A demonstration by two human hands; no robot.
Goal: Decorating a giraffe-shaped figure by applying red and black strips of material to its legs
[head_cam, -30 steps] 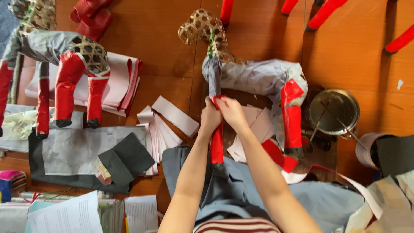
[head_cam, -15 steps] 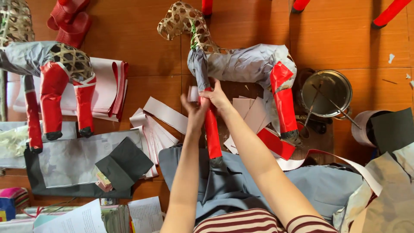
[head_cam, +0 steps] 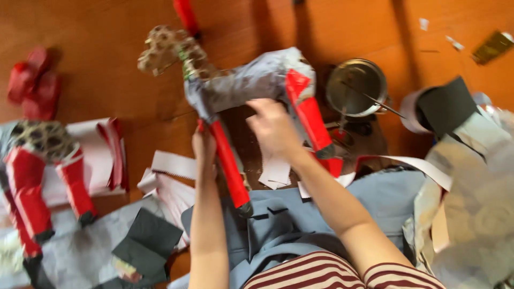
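On a wooden floor [head_cam: 96,80] strewn with paper strips [head_cam: 171,166], a papier-mâché horse figure [head_cam: 251,80] stands before a seated person. The right hand [head_cam: 273,126] presses under its grey belly, fingers curled; the left hand [head_cam: 203,150] grips the red front leg [head_cam: 227,166]. The covering step looks under way; the next move likely calls for smoothing paper while steadying the leg. A metal bowl [head_cam: 356,85] sits beside.

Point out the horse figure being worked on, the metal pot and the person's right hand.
horse figure [head_cam: 257,80], head view, grey body.
metal pot [head_cam: 356,88], head view, inside.
right hand [head_cam: 273,126], head view, back of hand.
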